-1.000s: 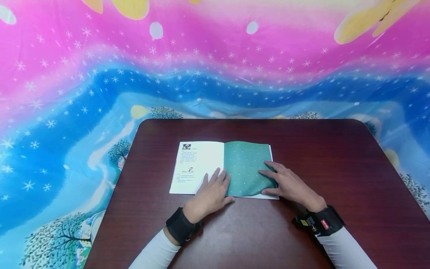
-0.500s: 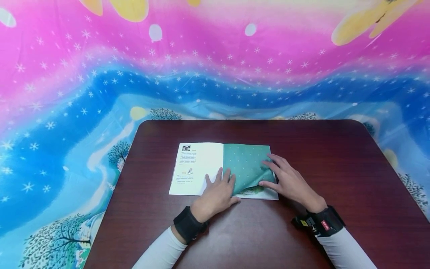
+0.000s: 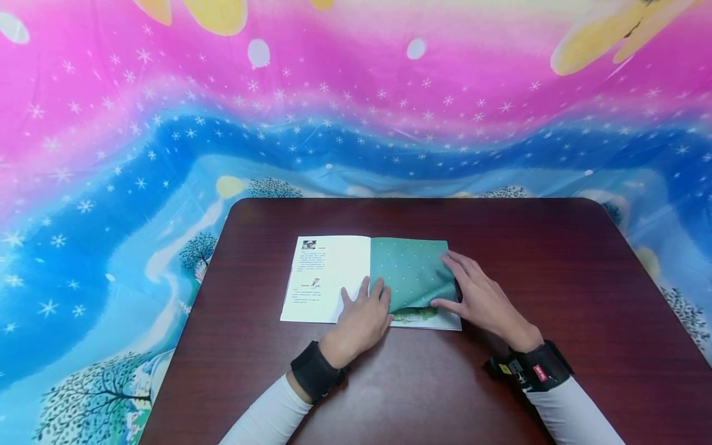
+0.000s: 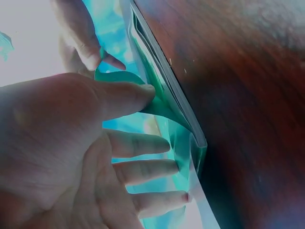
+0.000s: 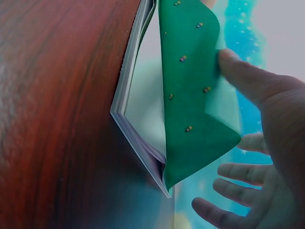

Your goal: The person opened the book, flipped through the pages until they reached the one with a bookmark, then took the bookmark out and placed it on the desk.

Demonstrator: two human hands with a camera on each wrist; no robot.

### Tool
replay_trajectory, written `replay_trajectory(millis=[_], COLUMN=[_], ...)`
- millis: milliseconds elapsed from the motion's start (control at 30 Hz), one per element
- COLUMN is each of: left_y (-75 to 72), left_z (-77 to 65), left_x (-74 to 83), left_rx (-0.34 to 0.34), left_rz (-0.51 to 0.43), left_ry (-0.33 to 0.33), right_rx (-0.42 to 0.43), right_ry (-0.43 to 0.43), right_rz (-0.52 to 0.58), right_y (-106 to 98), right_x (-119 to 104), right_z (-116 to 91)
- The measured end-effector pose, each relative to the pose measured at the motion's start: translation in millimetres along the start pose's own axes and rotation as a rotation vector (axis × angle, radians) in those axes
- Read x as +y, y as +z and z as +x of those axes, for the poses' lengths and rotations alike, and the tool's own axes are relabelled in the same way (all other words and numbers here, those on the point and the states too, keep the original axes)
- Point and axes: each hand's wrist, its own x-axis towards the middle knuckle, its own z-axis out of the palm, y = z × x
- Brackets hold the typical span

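Observation:
An open picture book lies on the table, its white left page (image 3: 342, 256) printed with small text and two small pictures. Dotted green paper makes the right page (image 3: 408, 266); its lower edge is lifted and bent, baring a white page with a green picture (image 3: 414, 314) beneath. My left hand (image 3: 361, 320) rests across the book's lower middle, fingers spread. At the right edge, my right hand (image 3: 488, 300) touches the green page with thumb and fingers well apart. In the right wrist view the thumb (image 5: 231, 62) meets the raised green sheet (image 5: 190, 95), and the other fingers extend below it.
The dark brown wooden table (image 3: 528, 247) has rounded far corners. A pink and blue patterned cloth (image 3: 356, 117) hangs behind it and down its sides. Each wrist wears a black strap (image 3: 316, 369) over a white sleeve.
The green page's lower edge has risen and bent up, uncovering part of the page below. My left hand has shifted slightly right; my right fingers have moved a little up the page edge.

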Motion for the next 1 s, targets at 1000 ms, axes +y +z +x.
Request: replay_trajectory(millis=[1000], left_y=[-17.5], left_z=[9.9], left_x=[-16.7], left_rx=[0.508], left_rz=[0.055], left_ry=[-0.057], right_rx=[-0.226], right_ry=[0.005], right_rz=[0.037], right_y=[12.1], right_x=[-5.0], right_z=[-5.3])
